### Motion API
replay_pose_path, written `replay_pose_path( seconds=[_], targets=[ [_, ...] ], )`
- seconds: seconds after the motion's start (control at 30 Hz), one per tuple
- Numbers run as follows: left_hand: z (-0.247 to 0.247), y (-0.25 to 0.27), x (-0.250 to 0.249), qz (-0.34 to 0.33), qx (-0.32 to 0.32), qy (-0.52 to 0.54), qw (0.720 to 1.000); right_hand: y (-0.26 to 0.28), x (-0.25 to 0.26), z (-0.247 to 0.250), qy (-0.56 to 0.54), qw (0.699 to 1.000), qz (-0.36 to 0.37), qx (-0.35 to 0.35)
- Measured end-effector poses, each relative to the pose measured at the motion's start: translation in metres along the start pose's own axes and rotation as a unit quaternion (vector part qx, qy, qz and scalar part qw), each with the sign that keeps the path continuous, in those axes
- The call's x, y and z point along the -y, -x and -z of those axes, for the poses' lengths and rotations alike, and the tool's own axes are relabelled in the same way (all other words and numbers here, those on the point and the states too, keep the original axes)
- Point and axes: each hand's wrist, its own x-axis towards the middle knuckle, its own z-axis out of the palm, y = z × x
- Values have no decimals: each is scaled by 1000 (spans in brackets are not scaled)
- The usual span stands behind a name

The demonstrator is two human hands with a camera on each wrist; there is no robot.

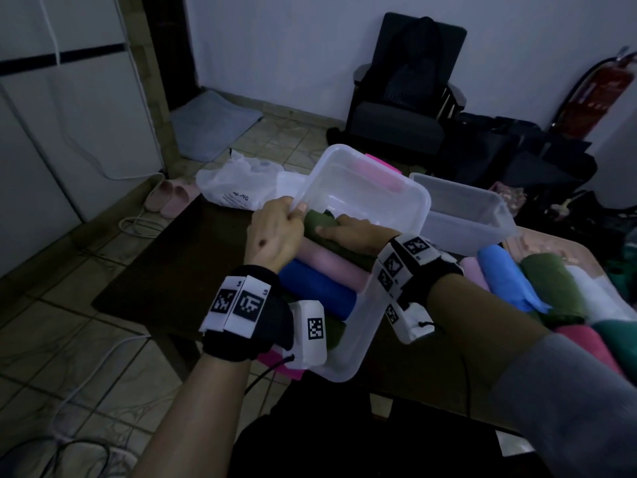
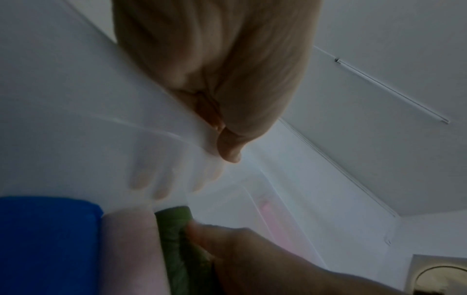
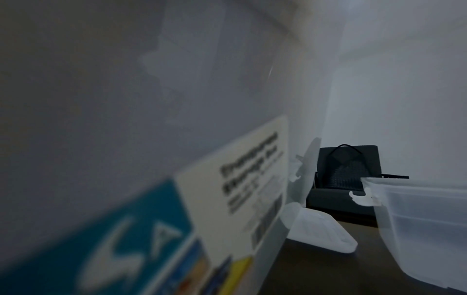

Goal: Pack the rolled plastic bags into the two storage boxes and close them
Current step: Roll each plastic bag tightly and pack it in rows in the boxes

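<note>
At frame centre my left hand (image 1: 275, 232) clamps the tilted box (image 1: 365, 201) rim while my right hand (image 1: 348, 231), apparently flat-fingered, presses the green roll (image 1: 319, 220) inside; loosened grip would spill rolls.

A dark brown wooden table (image 1: 179, 270) carries a tilted clear plastic storage box with pink latches (image 1: 365, 188), a second clear plastic box (image 1: 462, 219) just right of it, a crumpled white plastic bag (image 1: 238, 182) at the far edge, and a row of coloured rolled plastic bags (image 1: 537, 288) at the right
</note>
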Motion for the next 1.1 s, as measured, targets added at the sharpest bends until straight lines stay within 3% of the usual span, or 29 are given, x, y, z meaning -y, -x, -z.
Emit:
replay_pose_path(
  seconds=[0.13,0.27,0.3,0.37,0.43,0.5,0.6,0.67,0.73,0.77,0.83,0.93,0.97,1.03,1.1],
  targets=[
    [0,0,-2,1,3,-1,1000,-7,-1,-6,50,997,-6,-56],
    [-5,0,-4,-9,-2,-18,1000,-9,-5,-2,-24,1000,-3,11],
    [-6,-1,-4,-10,-4,-24,1000,-9,-6,-1,-20,1000,-3,-3],
    [-7,-3,-5,-12,-8,-33,999,-7,-9,-2,1,995,13,-96],
    [-8,-5,-5,-11,-5,-29,1000,-6,-10,-4,-27,982,70,-173],
    [-8,-6,-4,-7,2,-22,1000,-9,-8,-7,-45,985,117,-122],
    [-8,-6,-4,-13,3,-6,1000,-13,-7,-12,-70,993,87,-21],
    [-8,-5,-4,-16,3,-11,1000,-12,-7,-10,-140,988,66,-1],
    [-9,-6,-5,-10,5,-18,1000,-9,-8,-7,-134,989,57,-5],
    [-10,-7,-5,-5,6,-17,1000,-6,-8,-6,-84,994,61,-32],
    [-11,-12,-3,9,8,-12,1000,4,-8,-3,-22,983,100,-155],
    [-12,-22,0,44,15,10,999,35,-1,6,-80,909,195,-359],
    [-12,-26,1,57,17,14,998,43,-2,7,-90,884,196,-415],
    [-13,-34,3,78,27,9,997,47,-11,5,-113,868,113,-471],
    [-15,-44,4,90,39,-12,995,42,-25,-3,-258,881,-9,-398]
  ],
)
